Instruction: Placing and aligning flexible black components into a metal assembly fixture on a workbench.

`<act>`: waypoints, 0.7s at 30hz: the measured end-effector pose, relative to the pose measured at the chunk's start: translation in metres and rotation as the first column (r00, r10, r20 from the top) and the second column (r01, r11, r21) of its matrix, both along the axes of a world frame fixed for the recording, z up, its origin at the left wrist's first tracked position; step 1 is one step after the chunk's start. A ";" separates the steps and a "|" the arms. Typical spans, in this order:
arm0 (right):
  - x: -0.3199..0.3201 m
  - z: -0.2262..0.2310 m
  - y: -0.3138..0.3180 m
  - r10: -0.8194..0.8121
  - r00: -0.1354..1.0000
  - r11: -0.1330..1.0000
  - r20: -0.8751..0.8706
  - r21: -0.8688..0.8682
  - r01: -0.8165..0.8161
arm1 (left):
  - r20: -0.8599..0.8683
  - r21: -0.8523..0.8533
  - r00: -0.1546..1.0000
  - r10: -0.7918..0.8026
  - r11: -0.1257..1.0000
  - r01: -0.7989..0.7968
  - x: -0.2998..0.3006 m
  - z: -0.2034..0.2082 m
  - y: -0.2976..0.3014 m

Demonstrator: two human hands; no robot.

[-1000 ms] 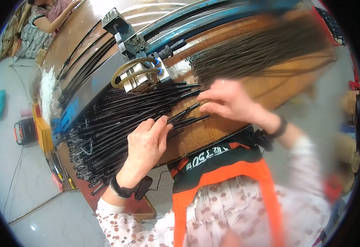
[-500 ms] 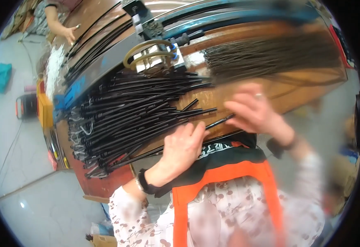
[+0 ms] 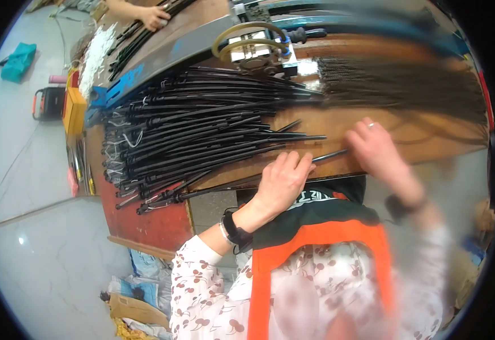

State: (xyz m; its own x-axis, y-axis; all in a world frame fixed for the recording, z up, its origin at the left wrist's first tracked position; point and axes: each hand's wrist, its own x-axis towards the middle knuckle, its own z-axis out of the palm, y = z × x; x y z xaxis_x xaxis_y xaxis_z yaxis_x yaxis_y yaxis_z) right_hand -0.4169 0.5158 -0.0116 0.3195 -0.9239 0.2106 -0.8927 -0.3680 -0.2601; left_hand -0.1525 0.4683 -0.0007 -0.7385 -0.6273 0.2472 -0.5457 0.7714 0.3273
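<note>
My left hand [image 3: 284, 180] is wrapped over a thin black cable [image 3: 331, 154] at the near edge of the table, fingers bent and closed. To the left the cable runs on beneath that hand toward the pile. My right hand [image 3: 374, 148], a little blurred, has its fingers drawn together on the cable's right end; the fingertips are partly hidden. Just beyond both hands lies a thick pile of similar black cables [image 3: 202, 122], with pale thin wires at their left ends.
Behind the pile stands a metal fixture [image 3: 258, 51] with looped yellowish hoses, beside a grey beam [image 3: 168, 56]. Dark thin strands [image 3: 400, 85] are spread at the far right. Another person's hand [image 3: 155, 18] touches black cables at the far left. A yellow box [image 3: 74, 107] is left of the table.
My right hand's fingers, spread and loose before, have come together at the cable's end. The view has shifted, so the table sits farther right. The other person's hand has moved onto the far cables.
</note>
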 end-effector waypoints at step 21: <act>0.012 0.006 -0.029 0.044 0.932 0.985 0.360 0.140 -0.101 | -0.008 -0.215 0.987 0.163 0.963 -0.161 0.080 0.008 -0.042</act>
